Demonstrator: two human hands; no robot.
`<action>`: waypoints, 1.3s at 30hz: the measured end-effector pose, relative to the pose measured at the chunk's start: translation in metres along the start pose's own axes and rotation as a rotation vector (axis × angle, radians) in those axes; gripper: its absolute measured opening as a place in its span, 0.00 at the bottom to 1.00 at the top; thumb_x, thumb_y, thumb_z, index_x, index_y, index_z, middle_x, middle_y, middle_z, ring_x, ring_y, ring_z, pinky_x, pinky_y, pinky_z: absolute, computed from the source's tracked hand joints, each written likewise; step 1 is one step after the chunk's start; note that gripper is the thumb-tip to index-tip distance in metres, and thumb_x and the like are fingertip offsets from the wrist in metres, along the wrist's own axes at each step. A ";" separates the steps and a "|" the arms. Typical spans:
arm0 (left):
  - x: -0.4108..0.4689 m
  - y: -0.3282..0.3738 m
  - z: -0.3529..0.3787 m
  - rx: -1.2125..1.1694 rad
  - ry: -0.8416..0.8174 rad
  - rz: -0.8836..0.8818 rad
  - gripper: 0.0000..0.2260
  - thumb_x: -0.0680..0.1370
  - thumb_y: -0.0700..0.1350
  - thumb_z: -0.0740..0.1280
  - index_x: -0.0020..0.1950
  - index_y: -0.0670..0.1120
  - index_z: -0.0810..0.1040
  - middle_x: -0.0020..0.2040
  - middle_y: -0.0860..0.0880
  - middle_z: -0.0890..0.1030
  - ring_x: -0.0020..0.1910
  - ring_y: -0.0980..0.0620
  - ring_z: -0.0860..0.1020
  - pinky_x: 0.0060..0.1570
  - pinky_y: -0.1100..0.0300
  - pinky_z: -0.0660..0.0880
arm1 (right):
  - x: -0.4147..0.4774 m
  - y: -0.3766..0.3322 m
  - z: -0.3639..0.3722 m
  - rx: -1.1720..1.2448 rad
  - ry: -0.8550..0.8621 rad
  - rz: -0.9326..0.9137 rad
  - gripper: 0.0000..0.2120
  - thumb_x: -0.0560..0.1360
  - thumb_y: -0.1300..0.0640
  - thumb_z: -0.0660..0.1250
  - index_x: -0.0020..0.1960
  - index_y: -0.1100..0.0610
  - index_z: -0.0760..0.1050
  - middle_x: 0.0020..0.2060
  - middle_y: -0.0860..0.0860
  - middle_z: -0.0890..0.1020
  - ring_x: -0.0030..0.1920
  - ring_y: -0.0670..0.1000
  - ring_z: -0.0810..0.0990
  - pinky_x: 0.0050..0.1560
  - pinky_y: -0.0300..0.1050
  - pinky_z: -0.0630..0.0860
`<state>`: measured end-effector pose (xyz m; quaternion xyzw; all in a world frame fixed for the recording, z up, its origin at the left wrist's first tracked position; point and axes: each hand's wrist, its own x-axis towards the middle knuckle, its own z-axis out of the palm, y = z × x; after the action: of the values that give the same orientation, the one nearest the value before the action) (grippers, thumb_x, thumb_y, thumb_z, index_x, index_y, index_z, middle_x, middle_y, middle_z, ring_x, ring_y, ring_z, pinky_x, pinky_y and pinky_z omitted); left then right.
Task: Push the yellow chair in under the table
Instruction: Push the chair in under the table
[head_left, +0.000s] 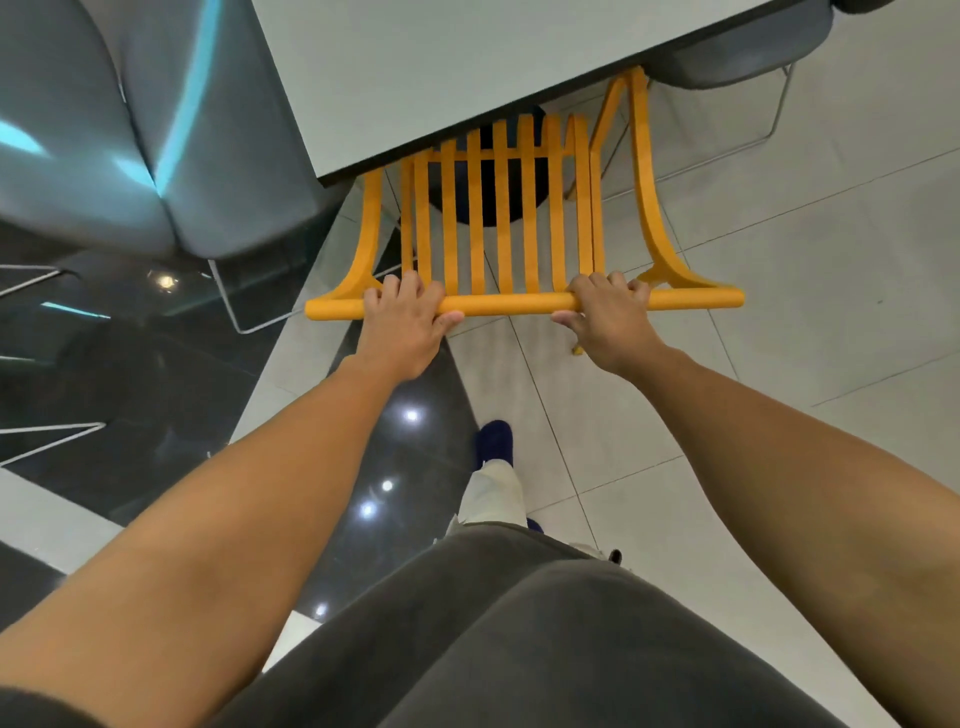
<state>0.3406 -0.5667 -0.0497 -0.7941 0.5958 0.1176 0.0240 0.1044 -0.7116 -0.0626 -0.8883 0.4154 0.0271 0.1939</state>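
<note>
Yellow top rail (519, 304) under both palms: my left hand (402, 325) and right hand (613, 325) each have a grip clamped round it, fingers curled over. Beyond them, the yellow chair (524, 208) has its seat tucked beneath the pale table (415, 73), slatted back just outside the edge, grey chairs (156, 156) either side.

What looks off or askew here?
Nothing stands out. Both hands, left and right, grip the chair's top rail; its front is already under the table. No spills or damage visible.
</note>
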 end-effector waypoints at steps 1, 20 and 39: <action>0.007 -0.002 -0.002 0.003 0.004 -0.005 0.21 0.80 0.61 0.50 0.60 0.47 0.72 0.54 0.43 0.72 0.50 0.43 0.69 0.51 0.45 0.65 | 0.010 0.002 -0.002 -0.004 0.000 -0.011 0.17 0.76 0.41 0.58 0.56 0.52 0.71 0.49 0.51 0.76 0.52 0.55 0.69 0.59 0.61 0.59; 0.049 0.026 -0.006 0.051 0.032 -0.119 0.19 0.80 0.59 0.54 0.56 0.46 0.73 0.51 0.42 0.73 0.49 0.41 0.70 0.51 0.43 0.68 | 0.053 0.029 -0.022 -0.084 0.029 -0.118 0.17 0.76 0.42 0.58 0.55 0.54 0.72 0.47 0.53 0.76 0.51 0.56 0.69 0.58 0.61 0.60; 0.115 0.259 0.007 -0.068 0.106 -0.440 0.21 0.79 0.62 0.53 0.54 0.47 0.75 0.49 0.42 0.74 0.48 0.42 0.70 0.51 0.44 0.65 | 0.098 0.246 -0.115 -0.069 -0.121 -0.394 0.18 0.76 0.40 0.58 0.56 0.51 0.73 0.48 0.51 0.76 0.51 0.54 0.68 0.58 0.60 0.58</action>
<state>0.1236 -0.7488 -0.0546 -0.9102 0.4046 0.0877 -0.0091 -0.0289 -0.9675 -0.0555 -0.9552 0.2203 0.0560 0.1895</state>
